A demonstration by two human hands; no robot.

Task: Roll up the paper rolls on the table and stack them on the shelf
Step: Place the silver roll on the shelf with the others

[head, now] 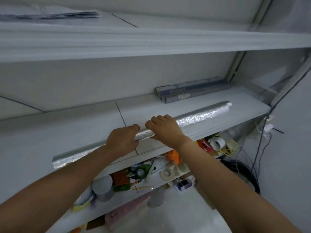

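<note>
Roll (202, 117) on shelf (75, 132), gripped by left hand (122, 140) and right hand (164, 130)

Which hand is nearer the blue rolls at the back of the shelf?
Right. The right hand grips the silver roll, front-left of the blue rolls; the left hand grips it farther left.

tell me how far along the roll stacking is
Done: patterned rolls already lie together at the back right of the shelf. In hand: the left hand and right hand grip a silver roll at its middle, near the shelf's front edge. Left: probably moving it back beside the others. Whether more rolls wait elsewhere is not visible.
</note>
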